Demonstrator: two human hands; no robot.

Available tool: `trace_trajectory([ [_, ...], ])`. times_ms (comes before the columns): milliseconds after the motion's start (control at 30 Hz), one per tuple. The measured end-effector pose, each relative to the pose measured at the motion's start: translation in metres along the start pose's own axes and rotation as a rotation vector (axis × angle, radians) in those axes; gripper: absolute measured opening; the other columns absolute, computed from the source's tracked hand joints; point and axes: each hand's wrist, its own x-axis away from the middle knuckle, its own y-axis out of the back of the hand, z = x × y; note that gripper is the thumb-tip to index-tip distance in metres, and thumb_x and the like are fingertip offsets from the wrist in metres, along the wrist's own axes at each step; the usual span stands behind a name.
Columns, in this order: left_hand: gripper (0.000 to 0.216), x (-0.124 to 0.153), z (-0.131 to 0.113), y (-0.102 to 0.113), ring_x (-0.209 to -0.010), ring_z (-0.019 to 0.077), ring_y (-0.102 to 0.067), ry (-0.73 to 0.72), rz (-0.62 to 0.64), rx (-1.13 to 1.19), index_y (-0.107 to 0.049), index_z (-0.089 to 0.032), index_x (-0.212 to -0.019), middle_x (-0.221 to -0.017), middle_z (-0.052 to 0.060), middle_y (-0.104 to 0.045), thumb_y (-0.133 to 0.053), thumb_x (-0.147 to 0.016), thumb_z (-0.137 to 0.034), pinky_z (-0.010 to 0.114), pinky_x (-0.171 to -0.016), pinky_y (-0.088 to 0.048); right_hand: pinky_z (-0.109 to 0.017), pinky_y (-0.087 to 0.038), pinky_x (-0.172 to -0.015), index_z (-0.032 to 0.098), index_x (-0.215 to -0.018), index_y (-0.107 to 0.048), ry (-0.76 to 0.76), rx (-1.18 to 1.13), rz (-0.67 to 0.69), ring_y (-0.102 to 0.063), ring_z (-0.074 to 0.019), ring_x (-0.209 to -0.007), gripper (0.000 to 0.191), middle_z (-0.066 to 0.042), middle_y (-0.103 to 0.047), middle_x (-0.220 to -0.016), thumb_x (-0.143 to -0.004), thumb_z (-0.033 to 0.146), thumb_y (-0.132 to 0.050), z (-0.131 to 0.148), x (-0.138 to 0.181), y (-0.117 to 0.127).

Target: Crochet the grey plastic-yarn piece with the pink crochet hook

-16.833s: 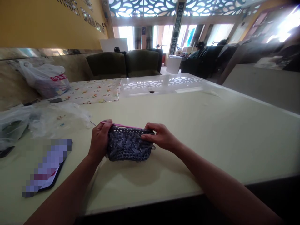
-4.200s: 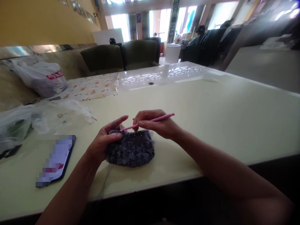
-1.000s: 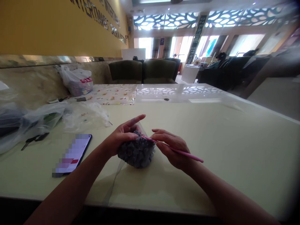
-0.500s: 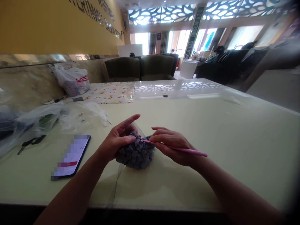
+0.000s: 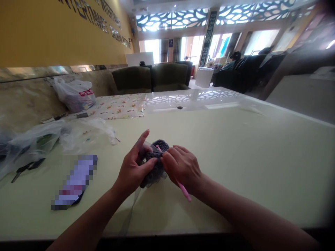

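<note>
A dark grey crocheted piece point(image 5: 153, 177) with a ruffled outside and a meshed inner side is held just above the table between both hands. My left hand point(image 5: 136, 164) pinches its near left edge with the thumb, the index finger pointing up. My right hand point(image 5: 183, 165) is closed round a pink crochet hook point(image 5: 185, 192), its fingers against the work's upper right edge. The hook's tip end shows past the fingers at the opening, and its handle slants down toward me. A sheer grey ribbon point(image 5: 128, 216) trails from the work to the table's near edge.
On the left lie a phone point(image 5: 74, 183), small dark-handled scissors point(image 5: 28, 167) and crumpled clear plastic bags point(image 5: 86, 136). A white carrier bag point(image 5: 74, 94) stands against the wall beside a patterned sheet point(image 5: 117, 106). Dark green chairs point(image 5: 170, 76) stand beyond the table point(image 5: 235, 146).
My right hand has turned, swinging the hook's handle from pointing right to pointing down toward me. The crocheted piece has tipped so its meshed inside shows. The whole view has shifted slightly.
</note>
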Motion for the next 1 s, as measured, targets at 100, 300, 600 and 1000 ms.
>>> trace_trajectory([
  [100, 0.075, -0.001, 0.000, -0.003, -0.083, 0.0094, -0.058, 0.197, 0.025, 0.298, -0.046, -0.036, -0.146, -0.089, -0.004, -0.060, -0.076, -0.079, -0.018, 0.022, -0.082, -0.048, -0.029, -0.038, -0.060, 0.020, -0.068, -0.047, -0.005, 0.011, -0.056, -0.038, -0.0142, -0.058, 0.026, 0.001, -0.046, -0.061, -0.091, 0.010, -0.052, 0.000, 0.004, -0.001],
  [300, 0.073, -0.007, -0.002, 0.006, -0.075, 0.0099, -0.063, 0.453, 0.269, 0.708, -0.052, -0.027, -0.143, -0.086, -0.001, -0.066, -0.074, -0.075, -0.009, 0.021, -0.073, -0.051, -0.033, -0.055, -0.083, 0.019, -0.085, -0.053, 0.112, -0.371, -0.150, -0.054, -0.0125, -0.063, 0.010, 0.000, -0.059, -0.069, -0.094, 0.016, -0.055, -0.013, 0.005, 0.001],
  [600, 0.073, -0.013, 0.001, 0.018, -0.071, 0.0101, -0.061, 0.342, 0.210, 0.678, -0.052, -0.027, -0.143, -0.082, -0.002, -0.063, -0.072, -0.074, -0.011, 0.021, -0.068, -0.051, -0.026, -0.051, -0.067, 0.019, -0.086, -0.060, -0.153, -0.810, 0.023, -0.065, -0.0141, -0.072, 0.010, -0.004, -0.068, -0.078, -0.094, 0.015, -0.055, -0.016, 0.001, 0.012],
  [1000, 0.056, -0.012, 0.007, 0.007, -0.081, 0.0133, -0.061, 0.296, 0.146, 0.500, -0.070, -0.026, -0.125, -0.087, 0.000, -0.067, -0.079, -0.070, -0.016, 0.027, -0.079, -0.048, -0.021, -0.036, -0.051, 0.018, -0.074, -0.056, -0.353, -0.809, 0.087, -0.043, -0.0082, -0.053, 0.021, 0.004, -0.052, -0.061, -0.093, 0.025, -0.057, -0.011, 0.003, 0.009],
])
